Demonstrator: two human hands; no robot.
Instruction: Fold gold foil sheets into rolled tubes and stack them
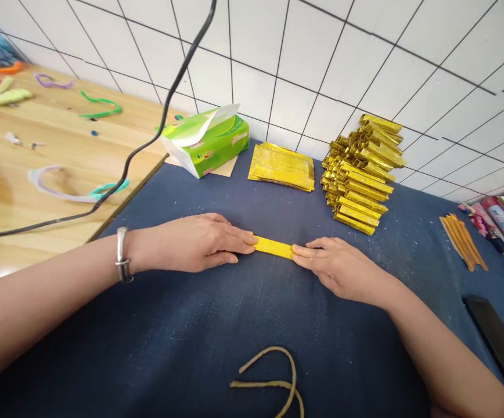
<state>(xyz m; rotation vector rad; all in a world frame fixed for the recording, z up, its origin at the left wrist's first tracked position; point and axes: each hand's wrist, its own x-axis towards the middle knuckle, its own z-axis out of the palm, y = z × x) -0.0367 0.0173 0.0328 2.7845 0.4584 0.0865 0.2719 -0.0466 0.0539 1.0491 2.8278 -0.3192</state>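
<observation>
Strip (273, 248) btwn LH (200, 242) & RH (342, 267), palms-down

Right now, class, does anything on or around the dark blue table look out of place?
Yes: on the wooden surface at left, coloured strips and small scraps lie scattered, which looks untidy. A black cable hangs across the view, and the gold stack beyond the right hand sits unevenly.

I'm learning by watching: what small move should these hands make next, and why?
I'd probably slide the left hand and right hand gently inward, pressing along the yellow strip. Their fingers rest at its two ends, while its middle lies uncovered between them on the dark cloth, so that stretch seems the part to smooth.
</observation>
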